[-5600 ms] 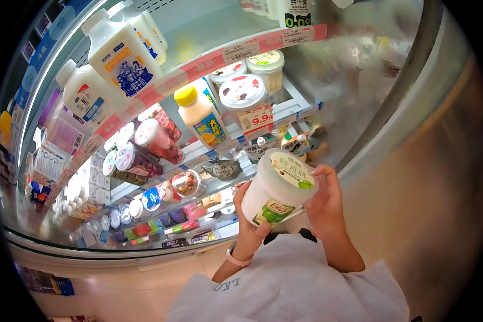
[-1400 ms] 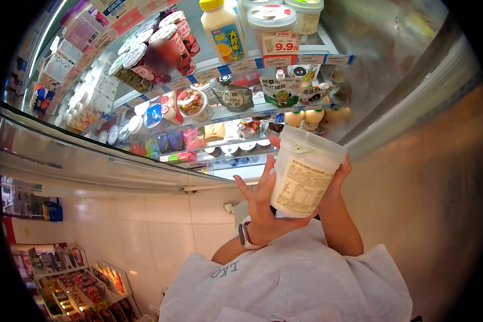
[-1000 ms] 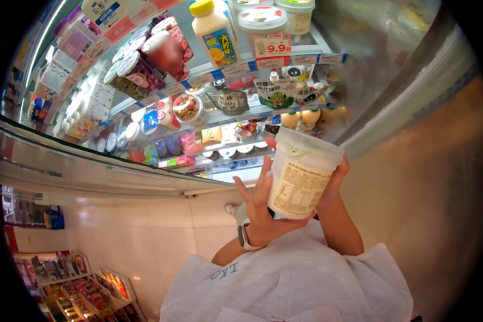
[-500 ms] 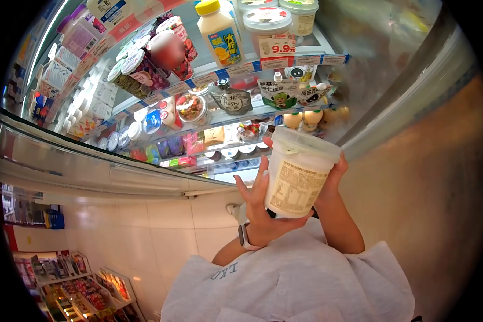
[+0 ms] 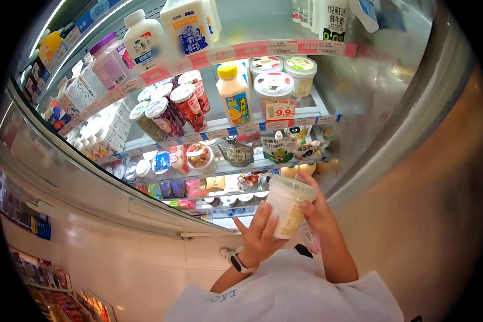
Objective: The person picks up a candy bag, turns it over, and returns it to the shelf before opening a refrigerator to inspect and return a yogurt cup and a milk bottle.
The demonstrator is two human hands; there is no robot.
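Note:
A white translucent yogurt tub (image 5: 284, 201) with a clear lid and a beige printed label is between my two hands, in front of the lower fridge shelves. My left hand (image 5: 260, 236), with a watch on its wrist, is wrapped around the tub's left side and lower part. From the right, my right hand (image 5: 316, 206) grips the tub near its rim, fingers over the lid's edge. The tub leans slightly. Similar lidded tubs (image 5: 274, 86) stand on the shelf above, behind a red 9.9 price tag (image 5: 280, 110).
The open fridge door (image 5: 392, 150) stands to the right. Shelves hold a yellow-capped bottle (image 5: 234, 99), fruit yogurt cups (image 5: 189, 107), pouches (image 5: 278, 148) and white milk bottles (image 5: 145, 43). A glass edge (image 5: 91, 166) runs along the left. Snack racks (image 5: 43, 273) stand at lower left.
The tub has moved lower in view and turned, so its label now faces right. Both hands still hold it. My view has tilted up, showing the upper shelf.

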